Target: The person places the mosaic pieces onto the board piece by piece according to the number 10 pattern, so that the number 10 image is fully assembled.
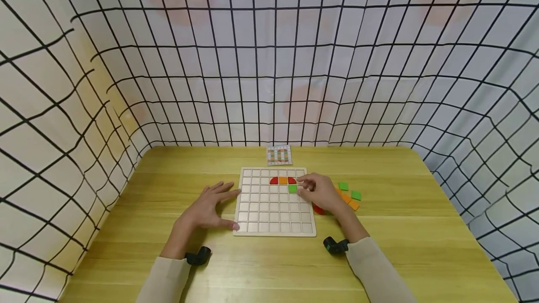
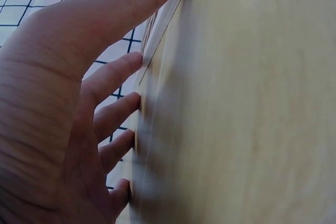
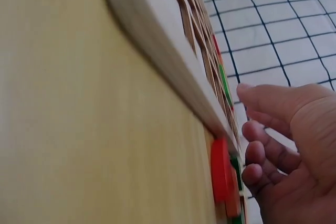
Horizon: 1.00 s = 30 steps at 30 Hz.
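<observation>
Has four tiles (image 1: 283, 180) on board (image 1: 268, 216), lower centre, loose pieces (image 1: 356, 195) unplaced; spreads left hand (image 1: 207, 207), grasping nothing; curves right hand (image 1: 322, 193), apparently released.

So it's a yellowish wood-grain table (image 1: 269, 268), grain running side to side. A pale wooden grid board (image 1: 262, 209) sits flat around the middle, with a small printed card (image 1: 279, 155) just past its far edge. Off the board's right side there's a loose scatter: a couple of green tiles (image 1: 356, 195), some orange tiles (image 1: 353, 205) bunched near them, plus a red piece (image 1: 318, 210) right by the board.
</observation>
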### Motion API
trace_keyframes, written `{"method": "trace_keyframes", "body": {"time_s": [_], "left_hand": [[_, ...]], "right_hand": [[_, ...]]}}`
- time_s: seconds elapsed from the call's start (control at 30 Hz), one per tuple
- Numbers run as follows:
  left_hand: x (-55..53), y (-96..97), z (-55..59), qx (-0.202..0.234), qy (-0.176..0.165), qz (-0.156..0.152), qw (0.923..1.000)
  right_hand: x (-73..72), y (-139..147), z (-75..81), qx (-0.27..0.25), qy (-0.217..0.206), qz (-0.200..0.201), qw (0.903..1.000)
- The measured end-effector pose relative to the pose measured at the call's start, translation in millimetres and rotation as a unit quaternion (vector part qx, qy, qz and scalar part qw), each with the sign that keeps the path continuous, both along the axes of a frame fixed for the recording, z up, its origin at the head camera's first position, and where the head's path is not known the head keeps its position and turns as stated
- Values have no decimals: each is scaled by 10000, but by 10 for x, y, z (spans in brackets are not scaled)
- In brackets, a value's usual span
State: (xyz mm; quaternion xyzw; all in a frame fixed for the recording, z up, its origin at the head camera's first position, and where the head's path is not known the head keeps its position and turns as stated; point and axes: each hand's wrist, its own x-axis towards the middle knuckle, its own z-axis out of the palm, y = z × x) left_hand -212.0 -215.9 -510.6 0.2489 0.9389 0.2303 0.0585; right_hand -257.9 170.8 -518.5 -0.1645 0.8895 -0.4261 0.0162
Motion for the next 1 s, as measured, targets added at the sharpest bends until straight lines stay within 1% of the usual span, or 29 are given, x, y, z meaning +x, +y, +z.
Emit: {"method": "trace_keyframes", "body": {"time_s": [0.1,0.23,0.47,0.67,0.77,0.87,1.0], "left_hand": [[-12,1,-10,-40,11,-16,10000],[-19,6,-25,-71,19,-21,10000],[-1,20,-27,-28,-33,-51,10000],[-1,17,-3,-32,35,-78,10000],[-10,7,-9,-59,86,-75,9999],[-18,-1,-15,-63,95,-56,9999],[-24,-2,-16,-55,78,-63,9999]], "right_hand": [[4,74,20,43,12,-132,9999],[15,239,13,251,90,-269,9993],[153,691,57,459,-64,-444,9979],[207,1021,26,844,265,-562,9945],[219,1134,20,913,382,-594,9933],[232,1236,15,1014,435,-573,9922],[267,1370,26,1097,404,-581,9914]]}}
